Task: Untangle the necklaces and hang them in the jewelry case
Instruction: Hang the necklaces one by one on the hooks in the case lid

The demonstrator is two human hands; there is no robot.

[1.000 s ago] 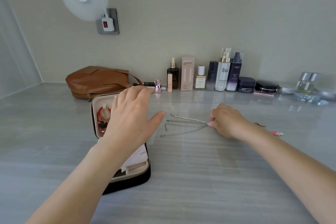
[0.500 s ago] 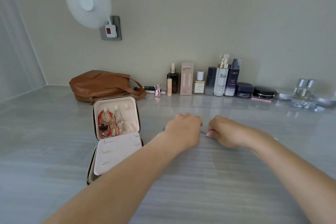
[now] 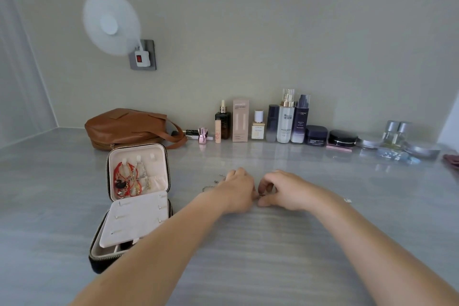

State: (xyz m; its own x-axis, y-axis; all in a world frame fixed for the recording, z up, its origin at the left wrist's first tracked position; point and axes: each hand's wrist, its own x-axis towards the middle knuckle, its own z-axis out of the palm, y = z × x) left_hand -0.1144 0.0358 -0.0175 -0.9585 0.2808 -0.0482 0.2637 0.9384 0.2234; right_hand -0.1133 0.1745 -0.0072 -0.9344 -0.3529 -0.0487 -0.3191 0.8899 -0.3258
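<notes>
Thin silver necklace chains [image 3: 214, 184] lie tangled on the grey table, mostly hidden under my hands. My left hand [image 3: 239, 190] rests over the chains with fingers curled down on them. Right beside it, my right hand [image 3: 283, 190] pinches a bit of chain between thumb and fingers. An open jewelry case [image 3: 139, 196] stands to the left, its upright lid [image 3: 159, 156] hung with red cord and gold and silver pieces [image 3: 129, 180]. A cream insert panel lies over its base.
A brown leather bag [image 3: 129, 128] sits behind the case. A row of cosmetic bottles and jars [image 3: 273, 124] lines the back wall. A small pale item [image 3: 347, 200] lies right of my right forearm. A fan [image 3: 110, 23] is mounted on the wall.
My left hand has moved from above the jewelry case over to the chains and met my right hand there. The case contents came into view.
</notes>
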